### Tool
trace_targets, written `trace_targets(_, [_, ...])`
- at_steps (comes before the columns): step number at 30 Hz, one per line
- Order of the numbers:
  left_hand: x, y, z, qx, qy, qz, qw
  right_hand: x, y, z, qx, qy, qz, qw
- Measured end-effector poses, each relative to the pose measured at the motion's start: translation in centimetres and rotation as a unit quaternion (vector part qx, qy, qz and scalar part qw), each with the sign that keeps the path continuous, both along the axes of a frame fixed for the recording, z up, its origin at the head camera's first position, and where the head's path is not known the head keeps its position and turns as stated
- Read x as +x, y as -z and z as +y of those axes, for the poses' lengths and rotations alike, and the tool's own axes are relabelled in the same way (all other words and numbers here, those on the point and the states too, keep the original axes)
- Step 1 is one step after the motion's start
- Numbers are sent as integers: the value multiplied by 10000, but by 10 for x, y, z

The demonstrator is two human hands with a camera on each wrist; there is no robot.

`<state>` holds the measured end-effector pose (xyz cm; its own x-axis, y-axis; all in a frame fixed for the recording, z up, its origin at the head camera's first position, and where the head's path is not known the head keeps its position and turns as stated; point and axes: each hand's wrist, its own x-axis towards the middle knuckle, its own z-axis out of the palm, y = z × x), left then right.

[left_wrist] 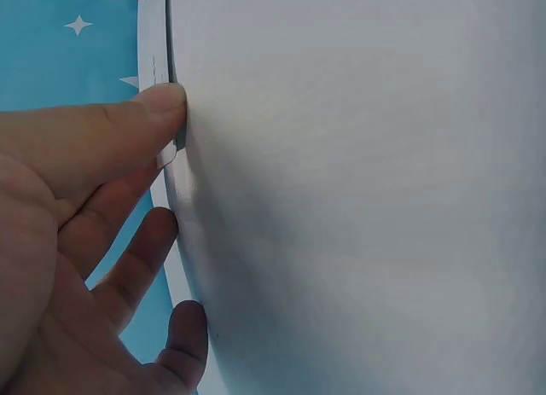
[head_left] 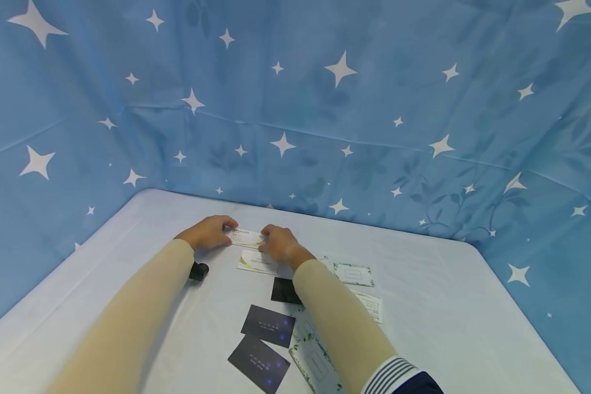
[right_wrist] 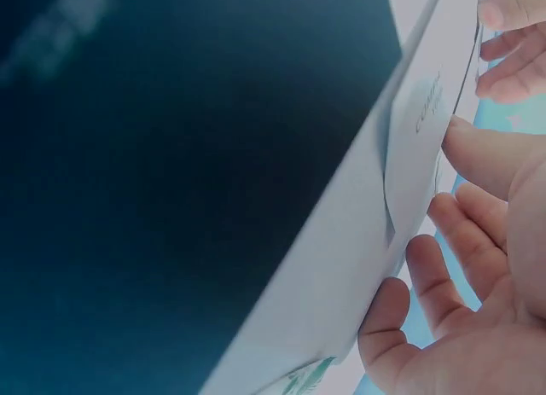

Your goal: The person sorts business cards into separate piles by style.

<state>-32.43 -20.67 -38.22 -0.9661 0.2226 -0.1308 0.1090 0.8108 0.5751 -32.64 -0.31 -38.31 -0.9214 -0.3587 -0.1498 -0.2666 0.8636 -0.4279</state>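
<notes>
A white business card (head_left: 247, 238) with printed text and a yellow-green curve lies at the far part of the table between both hands. My left hand (head_left: 209, 232) holds its left end, and the left wrist view shows the thumb (left_wrist: 164, 101) and index finger pinching that end. At its right end, my right hand (head_left: 279, 242) grips the card between thumb and fingers. Just nearer lies a second white card (head_left: 258, 261) of similar print, its lettering facing up in the right wrist view. A black card (head_left: 284, 290) lies below that, partly covered by the right forearm.
Two dark cards with blue spots (head_left: 268, 325) lie overlapping nearer the front. Beside them, leaf-bordered cards (head_left: 316, 358) reach under the right forearm. Right of that arm are another leaf-bordered card (head_left: 354, 274) and a white printed card (head_left: 369, 305). A starry blue curtain (head_left: 295, 109) hangs behind the table.
</notes>
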Motion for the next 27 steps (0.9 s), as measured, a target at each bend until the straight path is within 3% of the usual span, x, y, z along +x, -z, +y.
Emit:
trace_targets(11, [0, 3, 0, 63, 96, 58, 9999, 0, 3, -1, 56, 115, -46, 9999])
trace_targets(19, [5, 3, 0, 76, 61, -17, 10000, 6, 1, 10, -438, -27, -122, 9990])
trace_targets(27, [27, -4, 5, 365, 250, -29, 9990, 21, -14, 33, -603, -468, -374, 9964])
